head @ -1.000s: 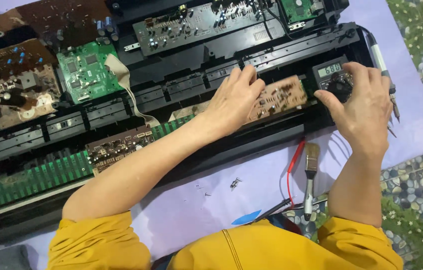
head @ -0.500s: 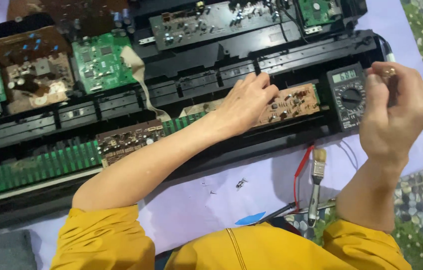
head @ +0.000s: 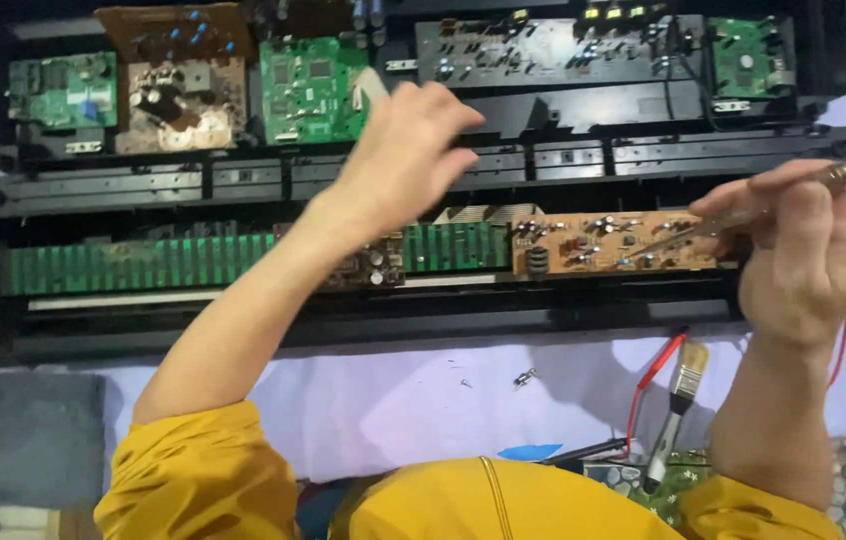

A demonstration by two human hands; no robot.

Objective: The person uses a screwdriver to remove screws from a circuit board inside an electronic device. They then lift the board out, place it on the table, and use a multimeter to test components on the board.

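Screwdriver [head: 743,215] sits pinched in your right hand [head: 808,265], its tip resting on the brown circuit board [head: 618,243] inside the opened black keyboard case [head: 413,320]. Starting at the left, the case nearly reaches the frame's edge, with a long green contact strip [head: 133,265] along its lower channel and small green boards [head: 315,88] above. Your left hand [head: 403,160] hovers over the middle of the case, fingers spread and relaxed, holding nothing; half a second ago it lay flat on the brown board. Open room lies on the lilac cloth [head: 393,400] in front of the case, bare but for a few loose screws [head: 525,377]. Further right, a paintbrush [head: 678,400] and red lead [head: 655,375] lie near your right forearm. Your right hand has dropped from mid-air onto the board, and the meter seen earlier is now hidden.
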